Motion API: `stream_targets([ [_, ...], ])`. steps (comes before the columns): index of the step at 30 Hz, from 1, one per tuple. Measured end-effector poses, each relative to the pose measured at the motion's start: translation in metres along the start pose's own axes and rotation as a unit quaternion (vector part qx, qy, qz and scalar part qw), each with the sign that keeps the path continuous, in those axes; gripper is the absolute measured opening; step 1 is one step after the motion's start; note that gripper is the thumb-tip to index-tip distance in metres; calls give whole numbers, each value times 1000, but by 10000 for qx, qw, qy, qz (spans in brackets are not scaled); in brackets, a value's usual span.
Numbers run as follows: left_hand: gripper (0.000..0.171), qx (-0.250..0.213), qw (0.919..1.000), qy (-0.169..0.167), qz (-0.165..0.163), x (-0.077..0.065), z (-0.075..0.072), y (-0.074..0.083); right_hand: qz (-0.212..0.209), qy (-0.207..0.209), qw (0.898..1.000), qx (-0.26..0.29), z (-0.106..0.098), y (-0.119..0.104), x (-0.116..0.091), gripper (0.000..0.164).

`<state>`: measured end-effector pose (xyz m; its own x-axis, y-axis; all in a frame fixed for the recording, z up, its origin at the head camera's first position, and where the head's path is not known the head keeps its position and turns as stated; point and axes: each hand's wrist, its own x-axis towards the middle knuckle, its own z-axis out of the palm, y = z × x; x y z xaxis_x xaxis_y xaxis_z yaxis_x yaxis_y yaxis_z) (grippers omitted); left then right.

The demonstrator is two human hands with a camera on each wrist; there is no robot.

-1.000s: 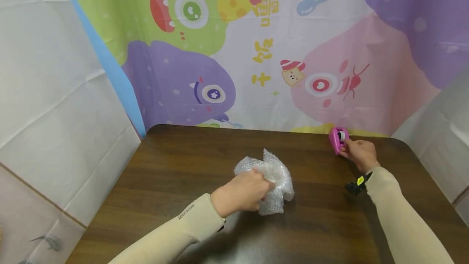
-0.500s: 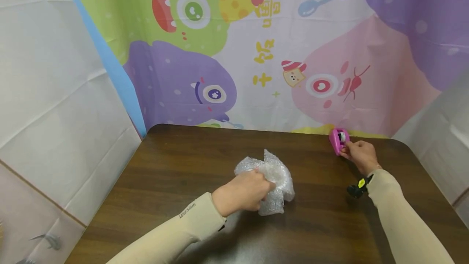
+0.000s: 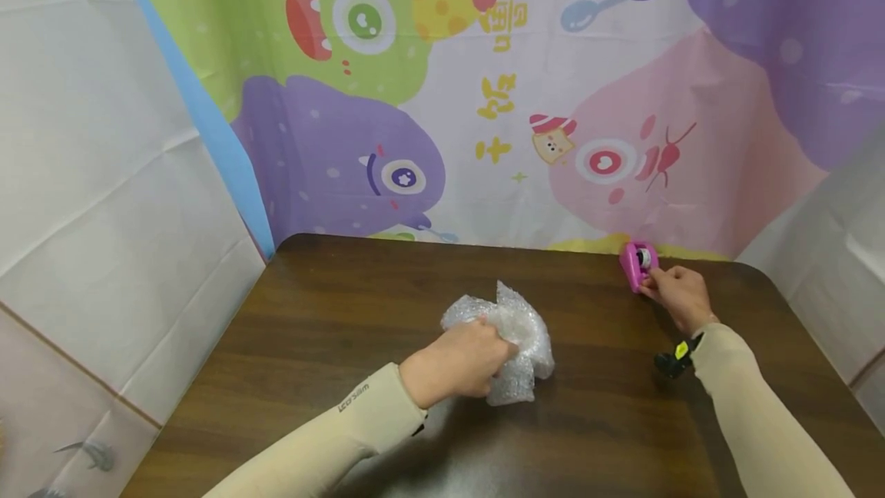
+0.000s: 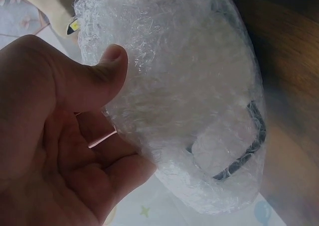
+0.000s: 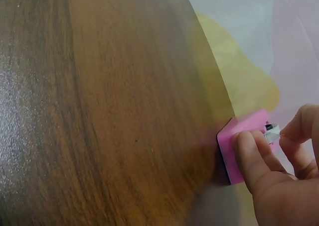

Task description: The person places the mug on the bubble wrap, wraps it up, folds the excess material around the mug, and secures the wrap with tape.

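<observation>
Near the table's middle, my left hand [image 3: 456,363] grips a bundle of bubble wrap [image 3: 528,336]. In the left wrist view the thumb presses the wrap from above while the fingers curl under its edge. A pale rounded item [image 4: 209,66] shows through the wrap, with a dark-edged loop [image 4: 256,136] like a mug's handle. At the back right, my right hand [image 3: 681,294] is at a pink tape dispenser [image 3: 631,266]. Seen from the right wrist, two fingers rest against the dispenser's side, and thumb and finger pinch the end of the clear tape [image 5: 272,134].
The brown wooden table [image 3: 332,313] has rounded back corners. Behind it hangs a cartoon-printed curtain [image 3: 484,198], close to the dispenser. Pale sheets [image 3: 124,175] flank the table. A black wrist strap with a yellow mark [image 3: 681,348] sits at the right wrist.
Almost nothing differs. The right hand stays at the tape dispenser with only a slight shift, and the left hand keeps hold of the bubble wrap in the same place.
</observation>
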<state>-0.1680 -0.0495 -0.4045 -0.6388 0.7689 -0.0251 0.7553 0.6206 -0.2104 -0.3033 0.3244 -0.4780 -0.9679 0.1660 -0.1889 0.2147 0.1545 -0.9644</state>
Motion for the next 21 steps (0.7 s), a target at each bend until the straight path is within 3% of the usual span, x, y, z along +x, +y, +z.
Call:
stream_targets([
  [6, 21, 11, 10000, 1, 17, 0, 0, 0, 94, 75, 9985, 536, 0, -1, -2, 17],
  [12, 21, 33, 10000, 11, 1, 0, 0, 0, 273, 430, 9943, 938, 3, -8, -5, 24],
  [21, 21, 2, 10000, -39, -1, -1, -2, 1, 489, 647, 9926, 906, 3, -9, -6, 18],
])
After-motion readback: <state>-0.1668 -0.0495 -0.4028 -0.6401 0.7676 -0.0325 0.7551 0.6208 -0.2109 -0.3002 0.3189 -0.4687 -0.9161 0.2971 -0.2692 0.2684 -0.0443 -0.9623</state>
